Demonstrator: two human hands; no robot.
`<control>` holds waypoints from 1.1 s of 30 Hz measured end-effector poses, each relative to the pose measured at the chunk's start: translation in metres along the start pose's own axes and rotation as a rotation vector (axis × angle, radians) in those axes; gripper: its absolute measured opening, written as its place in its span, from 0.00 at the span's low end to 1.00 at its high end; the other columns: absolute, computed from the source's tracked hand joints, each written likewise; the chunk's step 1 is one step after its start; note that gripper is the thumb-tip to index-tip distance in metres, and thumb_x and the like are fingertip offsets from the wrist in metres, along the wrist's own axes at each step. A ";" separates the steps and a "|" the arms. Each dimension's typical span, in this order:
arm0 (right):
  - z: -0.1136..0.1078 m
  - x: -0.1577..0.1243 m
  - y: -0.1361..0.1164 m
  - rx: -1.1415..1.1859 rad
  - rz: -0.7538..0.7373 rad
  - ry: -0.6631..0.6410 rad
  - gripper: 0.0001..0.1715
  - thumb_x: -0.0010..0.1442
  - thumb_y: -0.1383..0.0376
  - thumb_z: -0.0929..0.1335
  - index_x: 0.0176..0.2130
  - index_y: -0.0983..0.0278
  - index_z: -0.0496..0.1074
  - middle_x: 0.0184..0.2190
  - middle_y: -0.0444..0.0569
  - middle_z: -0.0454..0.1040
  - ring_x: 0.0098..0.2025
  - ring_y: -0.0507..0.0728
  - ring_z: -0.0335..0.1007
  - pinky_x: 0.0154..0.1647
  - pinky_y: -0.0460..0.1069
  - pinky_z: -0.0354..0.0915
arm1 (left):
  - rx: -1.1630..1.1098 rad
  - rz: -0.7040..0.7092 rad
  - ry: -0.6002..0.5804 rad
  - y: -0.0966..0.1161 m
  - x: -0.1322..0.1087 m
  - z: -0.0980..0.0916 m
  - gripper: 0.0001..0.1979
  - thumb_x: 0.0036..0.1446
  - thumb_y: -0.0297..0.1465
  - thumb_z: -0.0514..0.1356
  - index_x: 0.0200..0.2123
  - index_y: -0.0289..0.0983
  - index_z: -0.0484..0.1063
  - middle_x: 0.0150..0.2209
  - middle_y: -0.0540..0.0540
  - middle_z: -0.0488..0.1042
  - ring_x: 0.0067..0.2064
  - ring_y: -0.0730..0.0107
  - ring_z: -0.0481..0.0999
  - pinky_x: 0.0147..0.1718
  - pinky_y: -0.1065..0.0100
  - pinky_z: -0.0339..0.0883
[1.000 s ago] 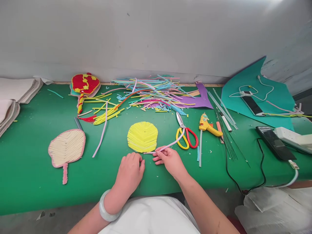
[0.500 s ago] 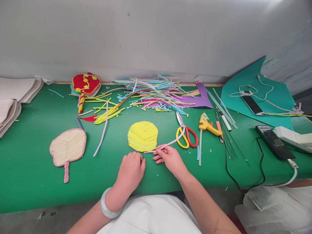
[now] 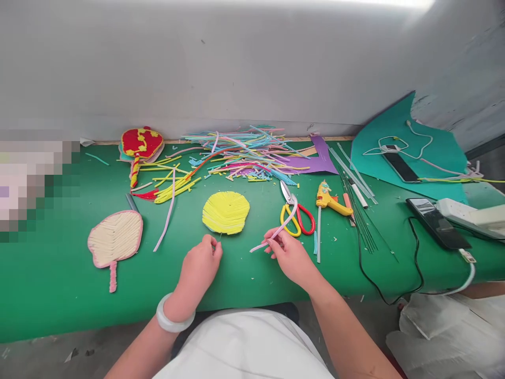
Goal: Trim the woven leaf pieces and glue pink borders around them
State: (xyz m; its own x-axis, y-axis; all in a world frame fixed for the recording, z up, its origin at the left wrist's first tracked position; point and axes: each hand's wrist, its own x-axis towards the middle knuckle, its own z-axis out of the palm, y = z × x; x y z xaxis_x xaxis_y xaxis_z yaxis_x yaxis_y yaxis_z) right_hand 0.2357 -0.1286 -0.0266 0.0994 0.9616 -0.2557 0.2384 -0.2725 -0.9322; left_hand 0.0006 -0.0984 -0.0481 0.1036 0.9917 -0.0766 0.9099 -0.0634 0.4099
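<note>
A yellow leaf-shaped fan panel [image 3: 226,212], made of pipe cleaners laid in slanting rows, is in the middle of the green table. My left hand [image 3: 200,263] is closed just below it, pinching the thin wire stem [image 3: 220,238] at its lower edge. Between the thumb and fingers of my right hand [image 3: 290,258] is a pale pink pipe cleaner [image 3: 282,226], its upper end curving over the scissors [image 3: 298,216]. The scissors have one yellow and one red handle and lie beyond that hand. A cream fan with pink edging [image 3: 115,238] lies at left.
A heap of coloured pipe cleaners [image 3: 244,152] lies along the wall, near a red and yellow fan [image 3: 142,143]. On the right are a yellow glue gun [image 3: 331,200], thin wires [image 3: 363,226], a black phone [image 3: 437,223], a looping cable [image 3: 360,263] and a teal sheet [image 3: 434,137].
My right hand has drawn the pink pipe cleaner away to the right from the yellow panel's base. My left hand has shifted slightly left with the panel, and the whole view has moved a little.
</note>
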 end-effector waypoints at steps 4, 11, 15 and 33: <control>-0.010 0.007 -0.018 -0.174 -0.180 -0.022 0.12 0.65 0.63 0.62 0.46 0.59 0.71 0.33 0.45 0.78 0.33 0.54 0.73 0.34 0.50 0.68 | -0.068 -0.062 -0.020 -0.010 0.001 -0.003 0.06 0.65 0.34 0.51 0.34 0.41 0.62 0.21 0.51 0.71 0.22 0.64 0.72 0.24 0.67 0.55; -0.002 0.046 -0.038 0.088 -0.040 -0.003 0.04 0.61 0.63 0.67 0.36 0.61 0.69 0.28 0.44 0.78 0.28 0.52 0.74 0.26 0.46 0.66 | -0.239 -0.109 -0.159 0.003 -0.017 -0.002 0.05 0.64 0.35 0.49 0.38 0.42 0.63 0.17 0.55 0.73 0.21 0.63 0.75 0.25 0.67 0.63; 0.006 0.055 -0.027 0.252 0.000 0.012 0.10 0.61 0.57 0.68 0.35 0.62 0.67 0.33 0.48 0.81 0.31 0.53 0.77 0.29 0.47 0.72 | -0.313 -0.057 -0.255 0.019 -0.027 0.001 0.09 0.64 0.38 0.51 0.35 0.41 0.65 0.16 0.56 0.74 0.15 0.68 0.71 0.18 0.69 0.62; 0.034 0.042 0.006 0.404 0.283 -0.029 0.12 0.59 0.76 0.70 0.27 0.64 0.68 0.19 0.41 0.74 0.23 0.51 0.78 0.24 0.43 0.74 | -0.320 0.526 0.069 -0.007 0.012 0.010 0.12 0.68 0.27 0.54 0.53 0.41 0.71 0.51 0.42 0.78 0.53 0.62 0.77 0.53 0.57 0.72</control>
State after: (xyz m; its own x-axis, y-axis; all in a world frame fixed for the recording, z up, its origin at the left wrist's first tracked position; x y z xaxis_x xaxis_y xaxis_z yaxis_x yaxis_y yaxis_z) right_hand 0.2085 -0.0885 -0.0516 0.0780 0.8538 -0.5147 -0.1883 -0.4943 -0.8486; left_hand -0.0002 -0.0870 -0.0613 0.4701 0.8422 0.2641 0.5774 -0.5198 0.6296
